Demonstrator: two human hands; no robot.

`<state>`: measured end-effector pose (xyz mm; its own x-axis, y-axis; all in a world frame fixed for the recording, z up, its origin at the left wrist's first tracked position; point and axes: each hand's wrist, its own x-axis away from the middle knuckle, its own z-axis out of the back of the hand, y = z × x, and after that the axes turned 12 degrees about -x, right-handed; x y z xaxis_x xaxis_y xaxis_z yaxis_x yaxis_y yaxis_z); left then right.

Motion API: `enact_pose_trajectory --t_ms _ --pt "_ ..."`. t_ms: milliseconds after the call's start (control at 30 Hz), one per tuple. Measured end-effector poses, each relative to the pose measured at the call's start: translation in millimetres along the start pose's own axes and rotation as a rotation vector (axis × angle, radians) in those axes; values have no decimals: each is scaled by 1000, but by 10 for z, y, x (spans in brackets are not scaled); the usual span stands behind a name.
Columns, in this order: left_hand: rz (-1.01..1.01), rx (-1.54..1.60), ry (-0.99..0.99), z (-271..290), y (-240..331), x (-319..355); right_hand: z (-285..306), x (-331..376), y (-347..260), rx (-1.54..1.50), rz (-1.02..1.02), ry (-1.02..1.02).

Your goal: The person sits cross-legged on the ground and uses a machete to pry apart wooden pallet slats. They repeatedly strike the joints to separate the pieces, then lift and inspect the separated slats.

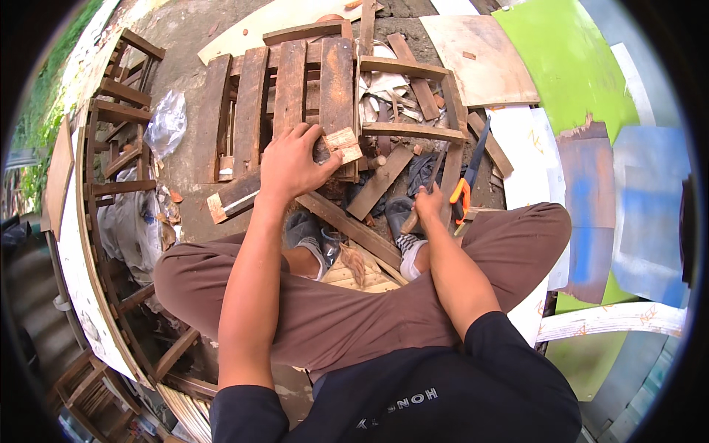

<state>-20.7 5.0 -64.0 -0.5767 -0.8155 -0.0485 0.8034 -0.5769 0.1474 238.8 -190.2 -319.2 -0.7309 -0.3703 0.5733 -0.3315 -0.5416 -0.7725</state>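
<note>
My left hand [299, 159] closes its thumb and fingers round a short pale wood block [341, 145], at the near edge of a slatted wooden crate [292, 88]. My right hand [427, 205] is wrapped round a slim wooden handle [408, 223]; whether it has a tool head cannot be made out. Just right of that hand, a handsaw [461, 196] with an orange and black grip leans with its dark blade pointing up and away. A plank [351, 232] lies slantwise between my feet, below the crate.
An open wooden frame [413, 131] stands right of the crate, over scrap wood and rags. More slatted frames [122, 111] line the left side, beside a clear plastic bag [166, 124]. Boards and painted sheets [572, 55] cover the right. My shoes [303, 229] flank the plank.
</note>
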Motion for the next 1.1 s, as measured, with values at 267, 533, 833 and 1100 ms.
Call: enact_pose_trajectory --t_ms 267,533,833,1100 --pt "9 115 147 -64 -38 17 -562 -24 -191 410 416 -237" --pt "-111 -47 122 -20 -35 126 -1194 -191 -478 480 422 -410" --pt "-158 58 125 17 -90 102 -709 170 -677 506 475 -262" --pt "43 511 117 564 -183 -111 -191 649 -1732 -120 643 -213"
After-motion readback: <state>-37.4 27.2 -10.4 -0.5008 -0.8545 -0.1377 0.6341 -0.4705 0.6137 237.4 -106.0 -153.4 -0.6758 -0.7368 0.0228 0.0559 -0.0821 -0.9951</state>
